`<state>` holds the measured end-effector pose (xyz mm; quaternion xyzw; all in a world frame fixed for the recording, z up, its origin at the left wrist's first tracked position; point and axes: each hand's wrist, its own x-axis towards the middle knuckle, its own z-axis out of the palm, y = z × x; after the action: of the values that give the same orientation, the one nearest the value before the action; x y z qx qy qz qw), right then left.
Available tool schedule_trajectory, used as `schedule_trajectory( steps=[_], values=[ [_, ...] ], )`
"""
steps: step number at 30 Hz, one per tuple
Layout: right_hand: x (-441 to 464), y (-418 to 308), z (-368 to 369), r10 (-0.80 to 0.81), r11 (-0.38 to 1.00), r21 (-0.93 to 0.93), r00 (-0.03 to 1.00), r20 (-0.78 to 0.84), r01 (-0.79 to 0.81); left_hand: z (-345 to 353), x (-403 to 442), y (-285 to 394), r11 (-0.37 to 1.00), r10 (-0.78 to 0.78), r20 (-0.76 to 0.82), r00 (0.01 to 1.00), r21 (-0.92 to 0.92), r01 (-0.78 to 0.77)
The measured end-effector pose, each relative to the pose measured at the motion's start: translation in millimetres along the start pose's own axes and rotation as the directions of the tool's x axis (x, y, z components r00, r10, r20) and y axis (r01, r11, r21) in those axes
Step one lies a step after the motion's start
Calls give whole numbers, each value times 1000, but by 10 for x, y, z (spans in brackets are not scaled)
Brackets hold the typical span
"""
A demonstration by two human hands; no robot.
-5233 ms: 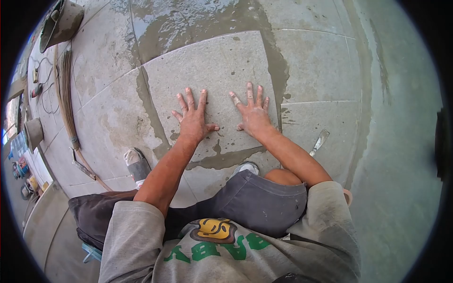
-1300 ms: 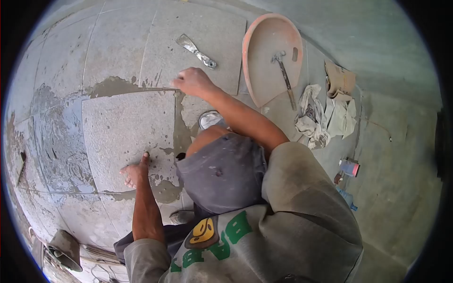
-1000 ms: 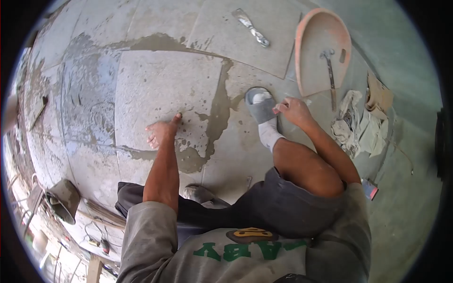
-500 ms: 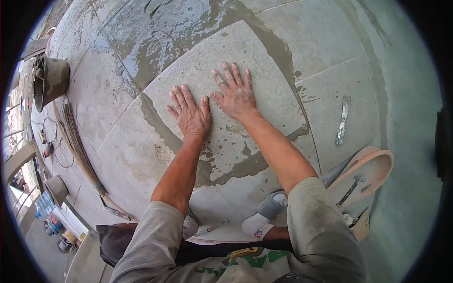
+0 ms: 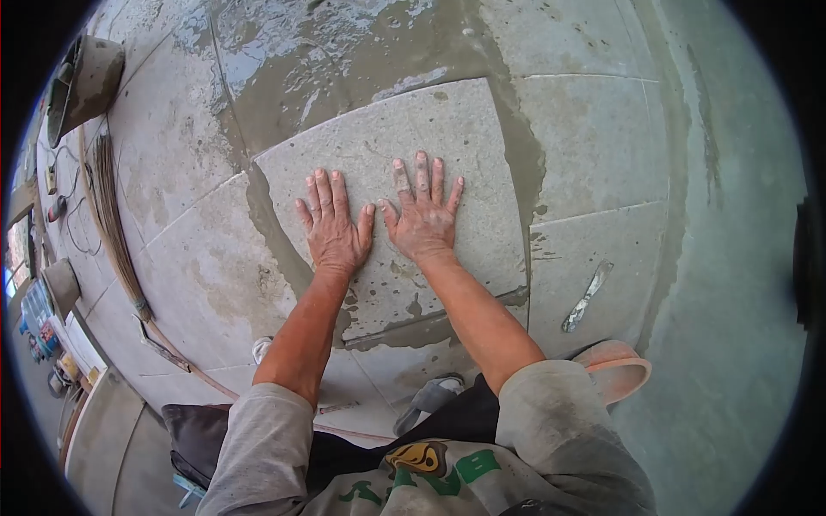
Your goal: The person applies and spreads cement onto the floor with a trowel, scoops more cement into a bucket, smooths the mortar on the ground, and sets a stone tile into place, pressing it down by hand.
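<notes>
Both palms press flat on a large grey floor tile [image 5: 404,120] speckled with wet mortar spots. My left hand [image 5: 335,228] lies on its left-centre part with the fingers spread. Close beside it, thumb near thumb, my right hand [image 5: 423,215] is also spread flat, its fingers dusted with mortar. Wet grey mortar [image 5: 344,82] covers the floor beyond the tile's far edge. More of it shows in strips along the tile's left, right and near edges.
A putty knife [image 5: 588,297] lies on the laid tiles at the right. Further right stands a pale green wall [image 5: 740,258]. An orange basin [image 5: 616,371] is near my right elbow. At left are a mortar-stained bucket [image 5: 90,82] and a stick broom [image 5: 116,224].
My view has shifted and turned, so the tile appears lower and straighter. Both hands stay flat on it. The basin at the right is now mostly hidden behind my sleeve.
</notes>
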<state>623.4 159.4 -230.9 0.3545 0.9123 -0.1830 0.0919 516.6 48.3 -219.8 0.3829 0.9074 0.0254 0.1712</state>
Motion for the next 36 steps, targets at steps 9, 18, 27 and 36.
schedule_trajectory(
  steps=[9,18,27,36],
  values=[
    [35,-17,36,1,999,-52,1000,10,-1,-5,54,-39,997,-1,-3,1000,-80,1],
    [41,-33,93,7,990,-140,999,-39,-13,29,39,-84,993,15,-41,999,-119,-20],
    [-7,-42,133,16,988,-155,997,-72,-27,53,-29,-91,991,23,-32,999,-130,-27],
    [12,-32,180,-2,991,-134,994,-112,-13,67,-3,-107,991,38,-68,997,-125,-46]
  ],
)
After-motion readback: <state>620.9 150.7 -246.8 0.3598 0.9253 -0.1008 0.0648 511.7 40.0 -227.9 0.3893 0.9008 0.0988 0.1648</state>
